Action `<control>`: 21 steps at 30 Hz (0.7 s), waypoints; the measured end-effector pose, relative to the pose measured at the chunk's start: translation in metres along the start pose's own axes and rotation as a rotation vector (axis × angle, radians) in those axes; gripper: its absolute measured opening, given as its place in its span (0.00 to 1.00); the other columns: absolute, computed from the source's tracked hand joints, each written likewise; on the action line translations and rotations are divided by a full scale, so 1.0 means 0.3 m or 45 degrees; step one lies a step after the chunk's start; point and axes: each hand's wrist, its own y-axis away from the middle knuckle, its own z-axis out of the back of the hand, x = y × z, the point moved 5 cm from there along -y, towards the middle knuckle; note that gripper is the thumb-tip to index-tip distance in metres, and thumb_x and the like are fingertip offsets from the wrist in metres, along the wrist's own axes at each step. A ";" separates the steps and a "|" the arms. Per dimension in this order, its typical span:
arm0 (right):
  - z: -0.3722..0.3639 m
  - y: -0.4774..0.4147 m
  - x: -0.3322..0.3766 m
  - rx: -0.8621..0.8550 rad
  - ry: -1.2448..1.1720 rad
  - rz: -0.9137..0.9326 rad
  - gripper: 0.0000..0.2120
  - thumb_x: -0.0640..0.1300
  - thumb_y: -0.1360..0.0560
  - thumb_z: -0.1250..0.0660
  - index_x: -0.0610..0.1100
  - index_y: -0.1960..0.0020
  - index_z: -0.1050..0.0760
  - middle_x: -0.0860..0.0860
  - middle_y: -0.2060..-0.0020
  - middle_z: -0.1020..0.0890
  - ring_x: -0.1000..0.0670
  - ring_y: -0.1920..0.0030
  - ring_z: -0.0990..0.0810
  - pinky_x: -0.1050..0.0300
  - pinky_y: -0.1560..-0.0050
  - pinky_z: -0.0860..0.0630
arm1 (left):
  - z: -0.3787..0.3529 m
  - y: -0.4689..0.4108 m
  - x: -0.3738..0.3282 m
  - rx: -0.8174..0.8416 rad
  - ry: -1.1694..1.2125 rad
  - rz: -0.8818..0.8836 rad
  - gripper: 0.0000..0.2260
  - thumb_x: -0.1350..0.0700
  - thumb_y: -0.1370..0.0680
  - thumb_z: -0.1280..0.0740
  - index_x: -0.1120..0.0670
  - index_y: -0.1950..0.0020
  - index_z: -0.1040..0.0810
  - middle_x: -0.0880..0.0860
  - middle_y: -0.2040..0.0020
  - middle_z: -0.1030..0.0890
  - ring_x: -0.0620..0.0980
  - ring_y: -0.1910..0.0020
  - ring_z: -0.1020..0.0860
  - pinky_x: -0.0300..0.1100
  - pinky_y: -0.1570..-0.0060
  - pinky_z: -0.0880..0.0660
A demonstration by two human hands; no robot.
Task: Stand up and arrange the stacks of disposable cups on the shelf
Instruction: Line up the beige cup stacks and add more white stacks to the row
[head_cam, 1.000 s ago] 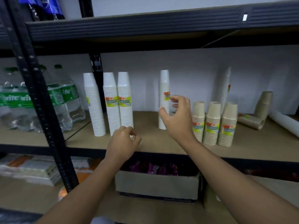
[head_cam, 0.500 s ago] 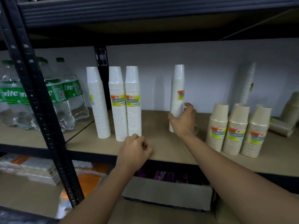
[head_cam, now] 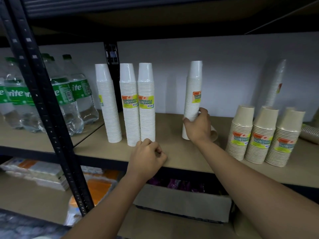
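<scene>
Three tall white cup stacks (head_cam: 131, 104) stand side by side at the left of the wooden shelf (head_cam: 172, 152). A fourth tall white stack (head_cam: 194, 90) stands upright apart in the middle, and my right hand (head_cam: 197, 125) grips its lower part. My left hand (head_cam: 146, 158) is a loose fist holding nothing, at the shelf's front edge just below the three stacks. Three shorter beige stacks (head_cam: 262, 135) stand at the right. Behind them a clear-wrapped tall stack (head_cam: 276, 83) leans on the wall.
Green-labelled soda bottles (head_cam: 76, 100) fill the neighbouring bay, behind a black upright post (head_cam: 43, 100). A beige stack (head_cam: 310, 133) lies on its side at far right. Below sit a cardboard box (head_cam: 183, 202) and flat packages (head_cam: 34, 171).
My right hand reached forward and closed round the lone white stack near its base. The view moved closer to the shelf. My left hand stayed a fist at the front edge.
</scene>
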 end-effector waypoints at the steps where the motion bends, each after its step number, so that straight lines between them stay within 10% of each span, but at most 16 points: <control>1: -0.002 0.018 0.007 0.007 -0.028 0.013 0.26 0.45 0.29 0.26 0.42 0.34 0.30 0.45 0.42 0.22 0.43 0.43 0.21 0.49 0.45 0.23 | 0.009 0.003 0.004 0.003 -0.004 0.004 0.07 0.47 0.27 0.33 0.49 0.57 0.20 0.45 0.56 0.25 0.48 0.51 0.29 0.43 0.52 0.27; 21: -0.128 0.271 0.132 0.129 -0.271 0.224 0.25 0.47 0.31 0.23 0.48 0.37 0.28 0.60 0.48 0.27 0.53 0.44 0.23 0.54 0.43 0.25 | 0.210 0.047 0.257 -0.095 -0.218 0.285 0.07 0.49 0.27 0.33 0.51 0.60 0.22 0.48 0.58 0.24 0.51 0.55 0.26 0.46 0.58 0.27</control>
